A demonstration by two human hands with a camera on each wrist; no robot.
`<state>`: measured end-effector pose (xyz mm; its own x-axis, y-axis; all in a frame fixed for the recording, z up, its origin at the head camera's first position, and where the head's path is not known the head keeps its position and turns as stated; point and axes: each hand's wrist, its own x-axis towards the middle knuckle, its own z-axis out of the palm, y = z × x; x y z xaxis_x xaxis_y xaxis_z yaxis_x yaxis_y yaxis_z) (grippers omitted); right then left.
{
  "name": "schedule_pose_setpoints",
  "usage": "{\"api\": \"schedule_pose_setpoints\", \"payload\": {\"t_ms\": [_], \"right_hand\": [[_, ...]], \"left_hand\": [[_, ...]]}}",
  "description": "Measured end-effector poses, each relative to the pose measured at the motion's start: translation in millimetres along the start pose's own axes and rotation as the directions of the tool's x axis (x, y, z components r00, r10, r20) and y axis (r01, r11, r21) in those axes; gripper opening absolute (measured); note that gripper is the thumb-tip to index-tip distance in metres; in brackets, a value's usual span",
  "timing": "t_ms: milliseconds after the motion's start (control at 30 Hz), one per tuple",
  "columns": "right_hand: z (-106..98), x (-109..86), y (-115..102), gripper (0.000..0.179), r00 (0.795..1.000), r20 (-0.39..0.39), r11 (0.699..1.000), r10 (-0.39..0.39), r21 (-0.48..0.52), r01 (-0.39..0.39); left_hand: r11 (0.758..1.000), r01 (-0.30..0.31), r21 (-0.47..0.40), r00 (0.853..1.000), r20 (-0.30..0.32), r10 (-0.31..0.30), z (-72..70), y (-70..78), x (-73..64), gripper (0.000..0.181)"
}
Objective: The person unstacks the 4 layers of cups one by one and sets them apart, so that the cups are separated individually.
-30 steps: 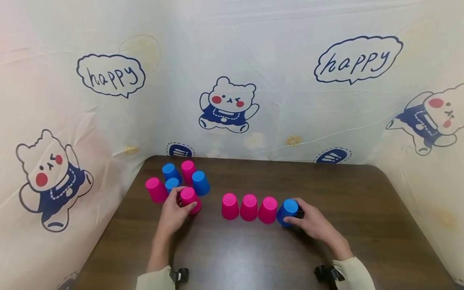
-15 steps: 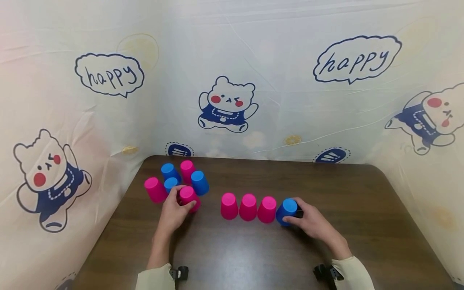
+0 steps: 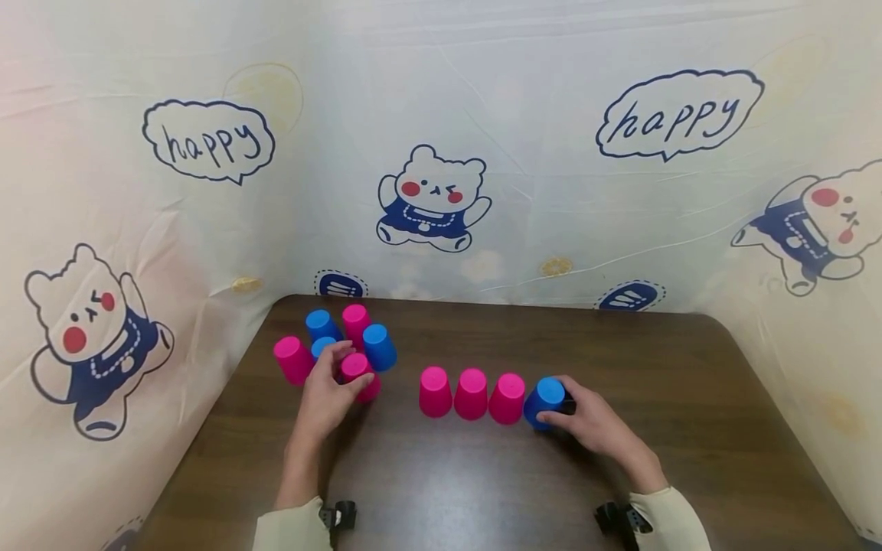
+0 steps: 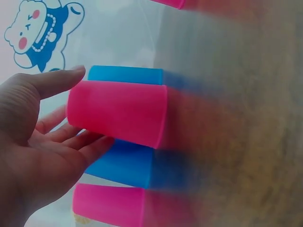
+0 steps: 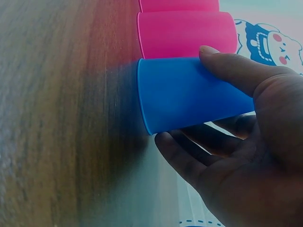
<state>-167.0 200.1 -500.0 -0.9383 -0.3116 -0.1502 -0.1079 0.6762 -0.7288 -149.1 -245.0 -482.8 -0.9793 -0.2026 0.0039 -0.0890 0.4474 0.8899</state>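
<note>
Several upside-down plastic cups stand on the table. My left hand (image 3: 328,386) is around a pink cup (image 3: 360,371) at the near side of the left cluster. In the left wrist view its thumb is at the cup's narrow end and the loosened fingers (image 4: 99,146) extend along the far side; whether they touch it is hard to tell. My right hand (image 3: 596,417) holds a blue cup (image 3: 544,402) at the right end of a row, thumb on one side and fingers on the other. Beside that cup stand three pink cups (image 3: 472,394) in line.
Around the left hand stand another pink cup (image 3: 293,360), a blue cup (image 3: 380,348), a farther pink cup (image 3: 356,325) and two more blue cups, one partly hidden by the hand. Patterned cloth (image 3: 537,222) rises behind the brown table (image 3: 448,482).
My left hand has loosened, its fingers spreading away from the pink cup and shifting slightly up and left. My right hand and the row of cups look unchanged.
</note>
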Motion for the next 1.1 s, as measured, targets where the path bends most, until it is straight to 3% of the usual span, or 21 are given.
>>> {"api": "schedule_pose_setpoints", "payload": {"t_ms": [300,433,567,667,800,867,1000,1100], "right_hand": [[0.0,-0.2,0.4,0.061,1.000,0.002,1.000,0.007,0.000,-0.007],[0.0,-0.1,0.5,0.061,1.000,0.005,1.000,0.013,0.001,-0.013],[0.3,0.0,0.0,0.063,1.000,0.004,1.000,0.020,-0.004,-0.020],[0.2,0.2,-0.5,0.063,1.000,0.000,1.000,0.022,-0.006,-0.022],[-0.3,0.3,-0.8,0.062,1.000,-0.007,1.000,0.016,-0.006,-0.016],[-0.5,0.2,-1.0,0.062,1.000,-0.011,1.000,0.012,-0.005,-0.012],[0.0,0.2,-0.2,0.061,1.000,-0.012,1.000,0.001,0.000,-0.001],[1.4,0.3,1.1,0.061,1.000,-0.013,1.000,-0.001,0.001,0.001]], "left_hand": [[0.999,-0.027,-0.020,0.999,-0.038,0.027,-4.5,24.4,-1.6,0.072],[0.996,-0.087,-0.021,0.993,-0.078,0.085,-4.8,35.7,-3.3,0.070],[0.977,-0.211,-0.041,0.971,-0.123,0.204,-0.1,44.2,-6.6,0.065],[0.943,-0.323,-0.074,0.941,-0.128,0.313,6.7,51.2,-9.2,0.062],[0.911,-0.395,-0.119,0.919,-0.030,0.394,18.5,57.6,-11.5,0.062],[0.917,-0.380,-0.122,0.920,0.058,0.389,25.1,58.4,-12.8,0.064],[0.957,-0.281,-0.077,0.931,0.220,0.291,39.1,57.6,-16.3,0.071],[0.979,-0.202,-0.026,0.938,0.281,0.201,49.4,55.7,-18.6,0.077]]}}
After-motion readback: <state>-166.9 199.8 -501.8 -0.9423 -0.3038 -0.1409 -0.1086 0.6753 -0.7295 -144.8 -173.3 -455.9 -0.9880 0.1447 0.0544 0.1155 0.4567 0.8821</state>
